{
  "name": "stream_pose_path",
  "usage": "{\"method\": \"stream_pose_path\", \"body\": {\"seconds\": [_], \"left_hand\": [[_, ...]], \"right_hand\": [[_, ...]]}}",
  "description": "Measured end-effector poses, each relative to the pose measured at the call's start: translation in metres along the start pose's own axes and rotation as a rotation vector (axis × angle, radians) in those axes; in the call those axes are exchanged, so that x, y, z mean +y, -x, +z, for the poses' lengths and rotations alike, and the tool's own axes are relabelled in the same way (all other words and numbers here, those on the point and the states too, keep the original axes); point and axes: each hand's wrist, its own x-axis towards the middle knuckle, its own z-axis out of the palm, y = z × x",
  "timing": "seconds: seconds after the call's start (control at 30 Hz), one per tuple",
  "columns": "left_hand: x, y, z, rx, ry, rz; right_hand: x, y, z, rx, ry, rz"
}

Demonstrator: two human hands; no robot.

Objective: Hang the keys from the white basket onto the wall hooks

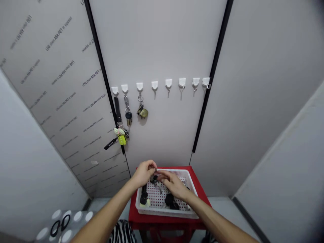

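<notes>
Both my hands meet over a white perforated basket (190,182) that rests on a red stool (164,222). My left hand (143,172) and my right hand (174,184) are pinched together on a key bunch (155,180) that hangs between them above the basket. Several other dark key fobs (169,200) lie in the basket, one with a yellow tag (144,201). On the wall above runs a row of white hooks (168,83). The three leftmost hooks carry key bunches (142,112); the other hooks are bare.
Grey wall panels with black seams close in on all sides. A dotted grey surface with a black loop (59,224) sits at the lower left. A zebra-striped cloth (121,233) shows beside the stool.
</notes>
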Motion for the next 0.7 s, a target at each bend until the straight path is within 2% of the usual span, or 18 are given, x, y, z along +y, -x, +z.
{"method": "stream_pose_path", "body": {"seconds": [0.1,0.2,0.33,0.5,0.6,0.7], "left_hand": [[0.003,-0.004,0.001,0.039,0.368,-0.084],[0.003,-0.003,0.003,0.040,0.606,-0.136],[0.007,0.000,0.003,-0.011,0.742,-0.170],[0.015,0.001,0.003,-0.060,0.849,-0.216],[0.018,-0.001,0.004,-0.035,0.970,-0.290],[0.020,-0.003,0.006,0.010,1.078,-0.341]], "right_hand": [[-0.012,-0.004,0.001,-0.021,-0.240,0.088],[-0.015,-0.006,0.000,0.033,-0.230,0.105],[-0.015,-0.009,0.000,0.127,0.029,-0.069],[-0.019,-0.014,0.003,0.077,-0.134,-0.077],[-0.024,-0.012,0.002,0.195,0.021,-0.163],[-0.029,-0.008,-0.003,0.179,0.291,-0.304]]}}
